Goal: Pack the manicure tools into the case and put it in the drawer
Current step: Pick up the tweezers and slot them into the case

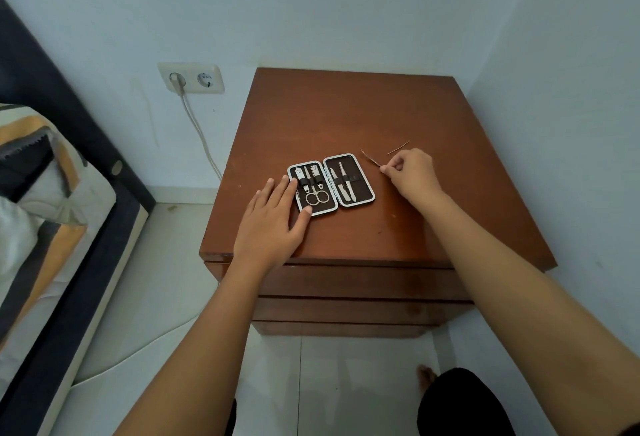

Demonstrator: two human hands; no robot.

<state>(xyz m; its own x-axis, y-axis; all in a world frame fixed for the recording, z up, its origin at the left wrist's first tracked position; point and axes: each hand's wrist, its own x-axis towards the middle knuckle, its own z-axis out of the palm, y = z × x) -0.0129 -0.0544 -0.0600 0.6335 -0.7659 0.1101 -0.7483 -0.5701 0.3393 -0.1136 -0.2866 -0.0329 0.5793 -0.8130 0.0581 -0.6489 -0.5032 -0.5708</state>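
Head view: left hand [273,224] flat on open case [330,183], right hand [410,172] pinching thin tool [370,157]; slide gently under the strap.

The left hand [273,217] is lying flat on the worktop [346,113], fingertips touching the open case [331,183]. Just beyond the case, the right hand [410,169] is pinching a thin tool [370,157]; another thin tool [398,148] is lying just past it.

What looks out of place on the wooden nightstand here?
Two thin metal tools lie outside the open black manicure case: one pinched by the right hand, another loose behind it. The left hand steadies the case.
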